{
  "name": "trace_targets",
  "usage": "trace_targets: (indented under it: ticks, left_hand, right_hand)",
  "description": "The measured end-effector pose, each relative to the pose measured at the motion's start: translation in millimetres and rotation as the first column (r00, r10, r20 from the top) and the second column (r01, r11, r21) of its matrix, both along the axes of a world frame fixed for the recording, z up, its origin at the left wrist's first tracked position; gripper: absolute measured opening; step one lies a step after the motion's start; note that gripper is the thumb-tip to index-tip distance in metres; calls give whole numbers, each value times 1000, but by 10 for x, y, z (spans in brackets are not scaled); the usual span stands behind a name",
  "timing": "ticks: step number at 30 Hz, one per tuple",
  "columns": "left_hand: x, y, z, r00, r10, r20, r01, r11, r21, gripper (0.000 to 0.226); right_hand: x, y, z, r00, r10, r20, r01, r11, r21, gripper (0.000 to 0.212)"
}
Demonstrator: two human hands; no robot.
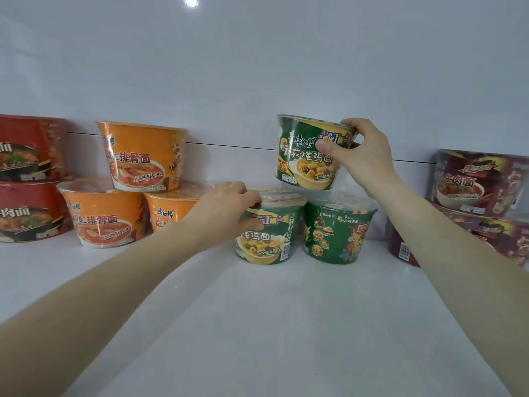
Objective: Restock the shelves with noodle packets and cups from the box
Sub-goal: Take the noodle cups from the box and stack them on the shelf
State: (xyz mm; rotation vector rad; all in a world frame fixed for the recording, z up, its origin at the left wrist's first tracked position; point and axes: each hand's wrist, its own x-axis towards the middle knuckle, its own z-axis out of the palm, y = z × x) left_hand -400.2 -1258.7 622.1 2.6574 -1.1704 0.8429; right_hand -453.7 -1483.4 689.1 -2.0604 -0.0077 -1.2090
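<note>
White shelf board (257,325) and plain white back wall (257,67) fill the head view; we look along our two bare forearms toward the shelf's back edge. Near the middle of that back edge stand two green noodle cups side by side, upright and just apart: the left green cup (267,239) and the right green cup (339,233). Our left hand (226,204) grips the left green cup from its left side, fingers (252,197) curled over the lid rim and thumb pressed against the wall below. Our right hand (360,159) holds the upper green cup (306,156) over the gap between the two lower cups, thumb on the printed front wall, remaining fingers hooked over the top rim. This cup is slightly tilted; we cannot tell whether its base touches the lids beneath. Toward the left edge, three orange cups (140,156) form a small pyramid, one resting on two, the right lower one partly hidden behind our left wrist. At the left edge itself two red cups (28,210) are stacked, cut by the frame. Toward the right edge, dark maroon cups (481,184) are stacked likewise, the lower ones partly hidden behind our right forearm.
</note>
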Motion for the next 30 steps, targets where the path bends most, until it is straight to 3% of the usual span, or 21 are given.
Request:
trace_targets:
  ticks: [5, 10, 13, 19, 30]
  left_hand:
    - [-12, -195, -99, 999, 29, 45, -26, 996, -84, 51]
    - [102, 14, 44, 991, -88, -104, 83, 995, -47, 49]
    - [157, 103, 50, 987, -104, -122, 105, 994, -2, 41]
    - [145, 63, 32, 977, -135, -165, 125, 990, -70, 34]
    - [168, -23, 10, 988, -89, -123, 86, 996, -32, 34]
  right_hand:
    - [-14, 3, 2, 1000, -11, 4, 11, 1000, 1, 62]
    - [-31, -16, -3, 1000, -19, 9, 19, 1000, 7, 62]
    - [-18, -23, -37, 1000, -22, 7, 22, 1000, 17, 62]
    - [2, -27, -46, 1000, -18, 3, 18, 1000, 12, 62]
    - [-11, -4, -31, 1000, -15, 9, 15, 1000, 17, 60]
